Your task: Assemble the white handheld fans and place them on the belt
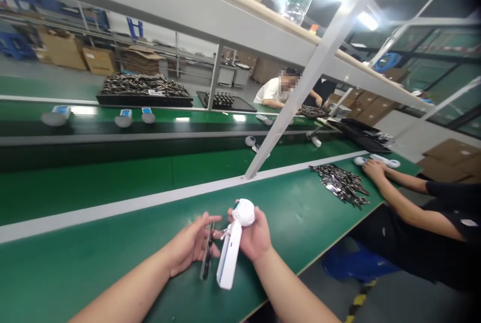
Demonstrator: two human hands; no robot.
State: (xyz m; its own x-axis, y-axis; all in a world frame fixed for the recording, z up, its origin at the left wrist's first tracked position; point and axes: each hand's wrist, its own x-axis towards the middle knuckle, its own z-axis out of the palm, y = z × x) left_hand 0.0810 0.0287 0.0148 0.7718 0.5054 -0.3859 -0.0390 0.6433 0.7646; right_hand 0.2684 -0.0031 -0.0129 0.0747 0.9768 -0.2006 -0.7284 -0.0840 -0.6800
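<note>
My right hand grips a white handheld device by its round head, with the long handle pointing down toward the green table. My left hand holds a thin dark circuit strip upright just left of the device, fingers curled round it. Thin wires run between the strip and the device's neck.
A co-worker's arms rest on the table at the right, beside a pile of dark parts and white devices. A white frame post slants up ahead. Devices lie on the conveyor; black trays and another person are beyond.
</note>
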